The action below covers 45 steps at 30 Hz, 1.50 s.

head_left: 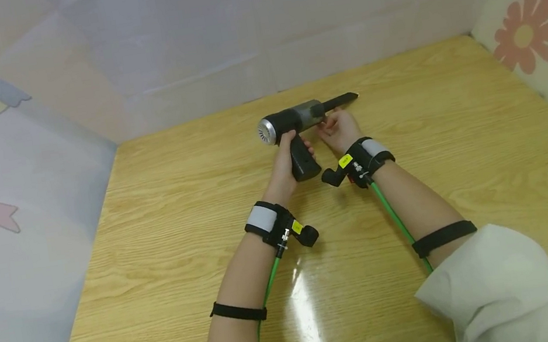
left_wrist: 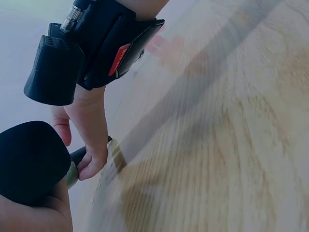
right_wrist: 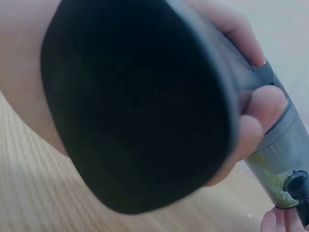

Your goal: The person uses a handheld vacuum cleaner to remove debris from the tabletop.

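A black and grey handheld vacuum cleaner (head_left: 288,121) is held over the far part of the table, its narrow nozzle (head_left: 340,101) pointing right. My left hand (head_left: 283,163) grips its handle (head_left: 303,158), fingers wrapped around and thumb near the top. The fingers of my right hand (head_left: 342,130) are curled at the front end, by the clear dust cup (right_wrist: 270,169) where the nozzle joins. Pale green crumpled bits show inside that cup. In the right wrist view the handle's end (right_wrist: 135,106) fills the middle and hides much of the left hand.
The wood-grain table (head_left: 180,220) meets a pale wall (head_left: 183,60) at the back, close behind the vacuum. A small whitish scrap (right_wrist: 249,216) lies on the tabletop. Green cables (head_left: 387,204) run along both forearms from the wrist straps.
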Each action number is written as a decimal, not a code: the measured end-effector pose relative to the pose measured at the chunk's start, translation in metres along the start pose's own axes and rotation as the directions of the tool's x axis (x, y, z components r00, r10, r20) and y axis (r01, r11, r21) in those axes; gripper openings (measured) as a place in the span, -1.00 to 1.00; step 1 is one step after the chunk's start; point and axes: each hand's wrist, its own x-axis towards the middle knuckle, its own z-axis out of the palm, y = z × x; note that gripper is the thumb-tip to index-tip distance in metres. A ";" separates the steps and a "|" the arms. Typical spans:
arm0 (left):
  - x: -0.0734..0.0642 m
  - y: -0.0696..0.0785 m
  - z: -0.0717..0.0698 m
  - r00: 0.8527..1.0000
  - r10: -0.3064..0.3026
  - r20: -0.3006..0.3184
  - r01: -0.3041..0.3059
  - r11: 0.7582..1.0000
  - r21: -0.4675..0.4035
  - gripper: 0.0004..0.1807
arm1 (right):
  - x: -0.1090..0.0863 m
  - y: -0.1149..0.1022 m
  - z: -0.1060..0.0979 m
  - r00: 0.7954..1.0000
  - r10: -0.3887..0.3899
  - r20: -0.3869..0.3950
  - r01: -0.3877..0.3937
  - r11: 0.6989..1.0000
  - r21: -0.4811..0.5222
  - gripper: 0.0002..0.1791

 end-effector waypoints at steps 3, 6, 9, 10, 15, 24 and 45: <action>0.001 0.001 0.002 1.000 0.012 0.003 -0.012 1.000 0.013 -0.73 | -0.002 -0.001 0.001 1.000 -0.006 0.010 0.005 1.000 0.020 -0.04; 0.000 0.003 0.005 1.000 0.027 0.013 -0.027 0.998 0.049 -0.56 | -0.004 -0.002 0.002 1.000 -0.016 0.008 0.016 1.000 0.023 -0.05; -0.001 0.005 0.006 0.999 0.027 0.019 -0.028 0.997 0.071 -0.46 | -0.006 -0.002 0.002 1.000 -0.024 0.001 0.024 0.999 0.025 -0.06; -0.002 0.005 0.007 1.000 0.021 0.019 -0.023 0.997 0.072 -0.49 | -0.006 -0.002 0.002 1.000 -0.027 -0.002 0.027 0.999 0.026 -0.06; -0.005 0.009 0.008 1.000 0.010 0.024 -0.012 0.998 0.064 -0.73 | -0.007 -0.001 0.004 0.999 -0.033 -0.003 0.033 0.999 0.038 -0.07; -0.009 0.015 -0.005 1.000 0.018 0.006 -0.018 0.998 0.063 -0.76 | -0.005 0.012 0.012 1.000 -0.015 0.000 0.015 0.998 0.061 -0.05; -0.031 0.031 -0.042 0.999 0.018 0.033 -0.020 0.998 0.056 -0.79 | -0.010 0.052 0.026 0.999 -0.014 0.037 0.014 1.000 0.005 -0.05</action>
